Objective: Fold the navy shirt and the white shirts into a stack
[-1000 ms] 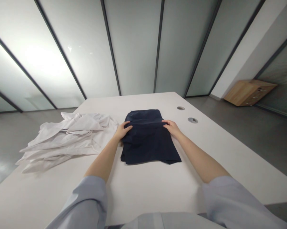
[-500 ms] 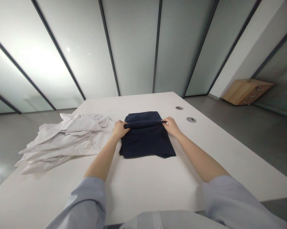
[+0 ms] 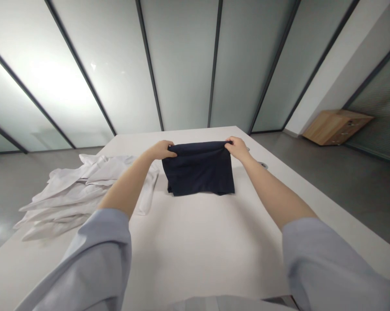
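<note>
A folded dark navy garment (image 3: 199, 170) hangs from both hands above the white table (image 3: 207, 246); its exact kind cannot be told. My left hand (image 3: 163, 150) pinches its upper left corner, thumb toward me. At the upper right corner, my right hand (image 3: 236, 147) is closed on the cloth in the same way. The top edge is stretched between the hands, and the lower edge is close to or touching the tabletop. To the left of the garment lies a loose heap of white cloth (image 3: 81, 185), partly behind my left forearm.
Two round cable holes are set in the table's right side; my right arm partly covers the nearer one (image 3: 263, 165). Frosted glass panels (image 3: 185, 65) with dark frames stand behind the table. A wooden cabinet (image 3: 335, 126) is on the floor at far right.
Both hands have lifted the navy garment's folded edge up off the table, and its lower edge has shifted away from me. A strip of white cloth beside it now shows.
</note>
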Action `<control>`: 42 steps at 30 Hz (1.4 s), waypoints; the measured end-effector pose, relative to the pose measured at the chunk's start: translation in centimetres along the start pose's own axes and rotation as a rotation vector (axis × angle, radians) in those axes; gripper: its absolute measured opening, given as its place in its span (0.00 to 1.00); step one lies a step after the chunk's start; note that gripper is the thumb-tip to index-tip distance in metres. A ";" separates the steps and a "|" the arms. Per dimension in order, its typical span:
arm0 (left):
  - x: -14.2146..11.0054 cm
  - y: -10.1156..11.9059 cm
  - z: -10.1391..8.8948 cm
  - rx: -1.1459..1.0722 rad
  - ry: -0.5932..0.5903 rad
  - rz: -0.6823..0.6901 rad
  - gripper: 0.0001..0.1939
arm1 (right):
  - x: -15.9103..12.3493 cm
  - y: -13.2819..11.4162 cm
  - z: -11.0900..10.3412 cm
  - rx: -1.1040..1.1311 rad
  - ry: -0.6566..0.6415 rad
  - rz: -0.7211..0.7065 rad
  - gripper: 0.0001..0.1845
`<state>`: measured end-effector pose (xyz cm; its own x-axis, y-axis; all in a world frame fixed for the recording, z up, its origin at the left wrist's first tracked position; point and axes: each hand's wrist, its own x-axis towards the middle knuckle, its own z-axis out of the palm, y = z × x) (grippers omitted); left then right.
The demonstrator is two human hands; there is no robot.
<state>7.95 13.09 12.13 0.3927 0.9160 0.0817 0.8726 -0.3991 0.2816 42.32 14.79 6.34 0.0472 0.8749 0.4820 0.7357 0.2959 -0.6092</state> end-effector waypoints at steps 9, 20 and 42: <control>2.4 2.2 -2.1 0.316 0.528 -0.199 0.16 | 4.9 -2.7 -0.9 -0.113 0.334 -0.224 0.12; -7.4 -1.9 10.7 0.126 -0.080 0.008 0.21 | -10.3 3.8 2.9 -0.195 -0.508 -0.310 0.10; -8.0 -3.9 12.4 -0.301 0.165 -0.132 0.13 | -10.2 5.1 4.9 0.108 -0.283 -0.189 0.15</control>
<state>4.99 6.88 -1.45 0.2091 0.9626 0.1724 0.7782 -0.2705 0.5667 42.29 9.20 -4.77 -0.2832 0.8680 0.4079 0.6376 0.4881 -0.5960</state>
